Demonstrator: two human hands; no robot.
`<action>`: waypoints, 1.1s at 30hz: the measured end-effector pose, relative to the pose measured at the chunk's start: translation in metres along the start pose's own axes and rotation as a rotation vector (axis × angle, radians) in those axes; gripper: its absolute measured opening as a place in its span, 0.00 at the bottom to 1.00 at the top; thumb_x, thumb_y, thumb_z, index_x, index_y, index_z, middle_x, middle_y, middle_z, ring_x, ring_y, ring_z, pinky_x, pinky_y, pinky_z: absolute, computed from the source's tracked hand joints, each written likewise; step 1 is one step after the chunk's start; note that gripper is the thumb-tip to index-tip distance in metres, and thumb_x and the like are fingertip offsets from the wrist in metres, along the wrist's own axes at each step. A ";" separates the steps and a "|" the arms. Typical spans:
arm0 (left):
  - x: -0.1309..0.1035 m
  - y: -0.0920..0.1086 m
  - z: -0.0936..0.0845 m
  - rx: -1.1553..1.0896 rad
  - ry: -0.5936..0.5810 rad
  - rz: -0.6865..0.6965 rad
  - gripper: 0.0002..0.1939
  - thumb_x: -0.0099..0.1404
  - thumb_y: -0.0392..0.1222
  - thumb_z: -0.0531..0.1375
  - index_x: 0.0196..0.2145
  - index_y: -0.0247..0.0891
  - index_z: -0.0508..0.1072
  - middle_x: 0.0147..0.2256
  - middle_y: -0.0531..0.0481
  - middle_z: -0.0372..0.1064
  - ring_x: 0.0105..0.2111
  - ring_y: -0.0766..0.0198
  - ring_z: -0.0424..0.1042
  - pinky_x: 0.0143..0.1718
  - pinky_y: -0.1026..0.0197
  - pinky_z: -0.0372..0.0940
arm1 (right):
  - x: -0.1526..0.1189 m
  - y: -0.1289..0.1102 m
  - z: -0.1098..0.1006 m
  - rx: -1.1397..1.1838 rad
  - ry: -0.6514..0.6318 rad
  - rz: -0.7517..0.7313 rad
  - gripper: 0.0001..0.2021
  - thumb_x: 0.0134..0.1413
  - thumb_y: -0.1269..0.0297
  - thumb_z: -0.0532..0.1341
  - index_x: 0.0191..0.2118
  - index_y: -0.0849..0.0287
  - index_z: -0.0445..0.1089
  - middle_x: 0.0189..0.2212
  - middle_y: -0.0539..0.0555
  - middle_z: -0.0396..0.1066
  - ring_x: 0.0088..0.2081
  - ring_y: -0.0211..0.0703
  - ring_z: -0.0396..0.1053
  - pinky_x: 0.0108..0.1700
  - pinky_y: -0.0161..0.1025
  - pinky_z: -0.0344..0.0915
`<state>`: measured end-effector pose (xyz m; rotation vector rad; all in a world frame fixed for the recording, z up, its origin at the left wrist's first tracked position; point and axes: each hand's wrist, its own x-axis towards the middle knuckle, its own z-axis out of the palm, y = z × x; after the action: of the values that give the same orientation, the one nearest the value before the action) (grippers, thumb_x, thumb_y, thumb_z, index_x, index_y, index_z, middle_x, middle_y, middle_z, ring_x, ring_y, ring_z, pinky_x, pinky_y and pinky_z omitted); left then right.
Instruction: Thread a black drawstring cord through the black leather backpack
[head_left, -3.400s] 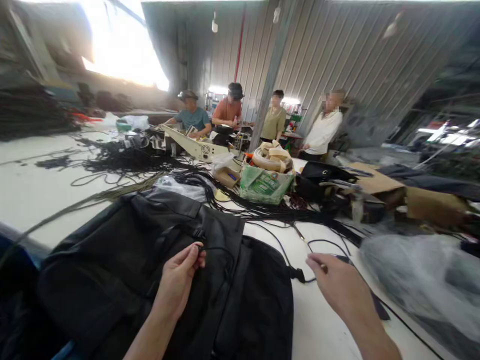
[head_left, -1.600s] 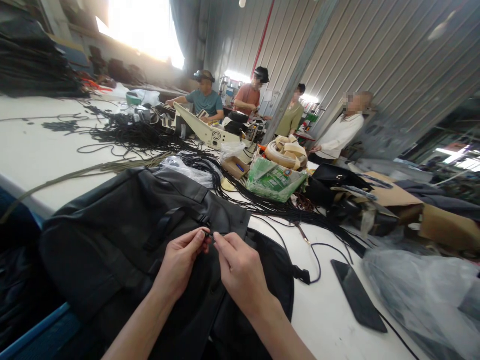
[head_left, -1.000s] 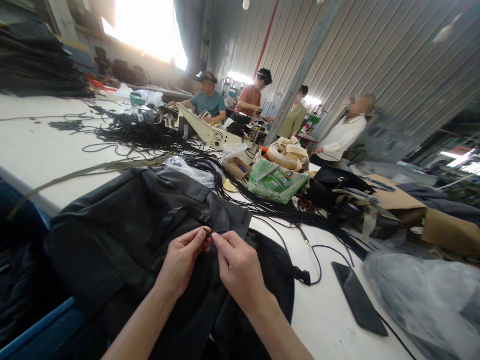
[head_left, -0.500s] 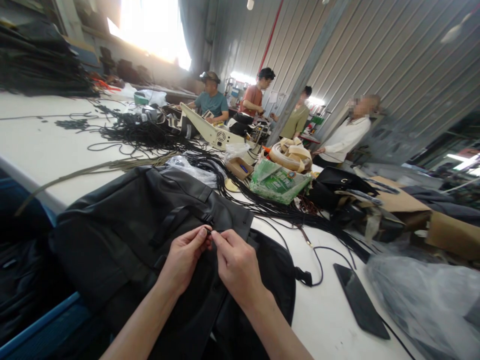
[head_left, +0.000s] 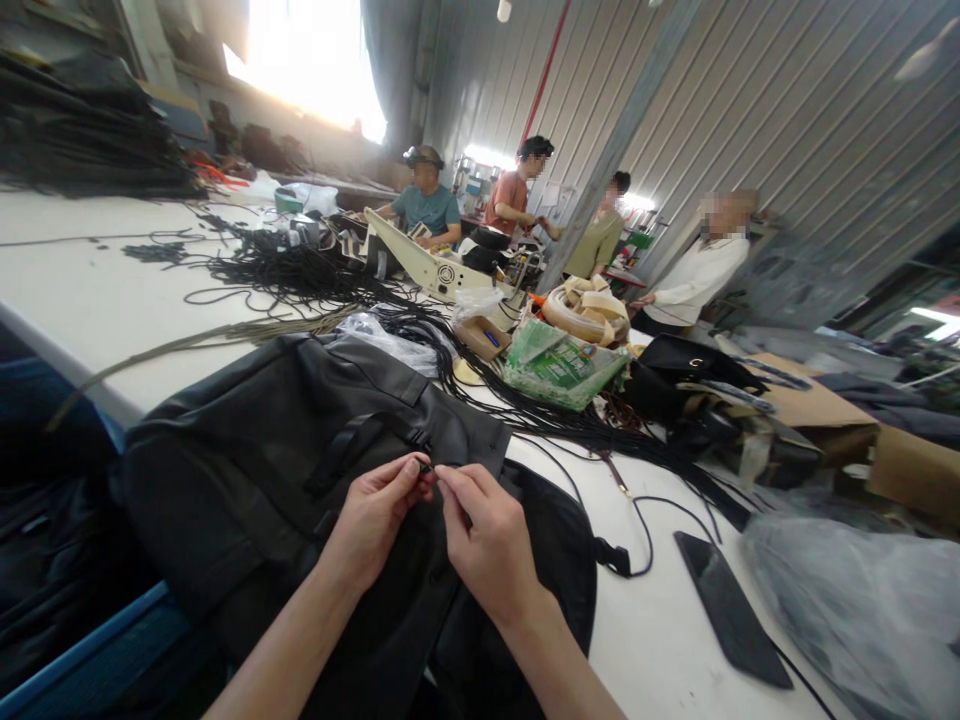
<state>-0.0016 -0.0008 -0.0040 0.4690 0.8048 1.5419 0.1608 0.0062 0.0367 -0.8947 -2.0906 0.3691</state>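
Note:
A black backpack (head_left: 247,480) lies across the near part of the white table, its flap and straps spread under my hands. My left hand (head_left: 379,515) is closed, thumb and fingertips pinching a small black piece (head_left: 425,467) that may be a cord end; it is too small to make out fully. Facing it, my right hand (head_left: 487,535) is closed too, its thumb and forefinger pinched at the other end of that piece. Both hands hover just over the bag's front, fingertips nearly touching. A black buckle (head_left: 613,556) sticks out at the bag's right edge.
Black cords (head_left: 525,395) run across the white table (head_left: 660,630) behind the bag. To the right lie a phone (head_left: 731,610) and clear plastic (head_left: 855,590). A green bag (head_left: 562,360) and tape rolls (head_left: 585,310) stand further back. Several people work beyond.
My fingertips have drawn slightly apart, the right hand shifting a little to the right, and more of the small black piece shows between them. The whole view has shifted slightly.

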 end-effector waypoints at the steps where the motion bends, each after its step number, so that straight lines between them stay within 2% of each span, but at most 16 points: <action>1: 0.000 0.000 0.000 0.001 0.001 0.000 0.25 0.52 0.54 0.84 0.41 0.33 0.89 0.35 0.43 0.83 0.35 0.63 0.78 0.41 0.64 0.74 | 0.000 0.000 0.000 -0.004 0.001 -0.001 0.15 0.77 0.73 0.57 0.57 0.56 0.79 0.44 0.58 0.79 0.43 0.46 0.80 0.48 0.40 0.77; 11: 0.002 -0.002 -0.001 0.007 0.017 0.005 0.26 0.51 0.55 0.84 0.41 0.34 0.89 0.35 0.43 0.83 0.35 0.63 0.78 0.41 0.64 0.74 | 0.002 0.000 0.001 -0.059 -0.030 0.006 0.14 0.74 0.75 0.57 0.51 0.56 0.79 0.41 0.56 0.77 0.41 0.45 0.77 0.45 0.39 0.74; 19: -0.002 -0.003 0.000 0.037 0.026 0.038 0.26 0.51 0.55 0.84 0.40 0.34 0.89 0.35 0.44 0.83 0.35 0.63 0.77 0.41 0.64 0.74 | 0.006 -0.005 0.003 -0.182 -0.043 -0.022 0.12 0.72 0.77 0.57 0.43 0.58 0.78 0.36 0.54 0.72 0.38 0.45 0.73 0.40 0.39 0.67; 27: 0.000 -0.008 -0.004 0.102 0.028 0.080 0.25 0.55 0.55 0.82 0.42 0.34 0.89 0.35 0.44 0.84 0.35 0.61 0.77 0.42 0.62 0.73 | 0.007 -0.002 0.004 -0.185 -0.053 -0.047 0.13 0.73 0.78 0.56 0.44 0.59 0.77 0.36 0.54 0.71 0.38 0.47 0.72 0.40 0.41 0.65; 33: 0.001 -0.011 -0.007 0.160 0.035 0.117 0.24 0.57 0.56 0.81 0.43 0.35 0.89 0.33 0.45 0.82 0.36 0.61 0.76 0.42 0.62 0.72 | 0.003 -0.001 0.010 -0.154 -0.004 -0.020 0.12 0.75 0.76 0.56 0.43 0.58 0.77 0.35 0.54 0.71 0.36 0.47 0.72 0.39 0.41 0.66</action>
<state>0.0008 -0.0010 -0.0163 0.6168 0.9464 1.6033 0.1514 0.0086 0.0326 -0.9624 -2.1520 0.2015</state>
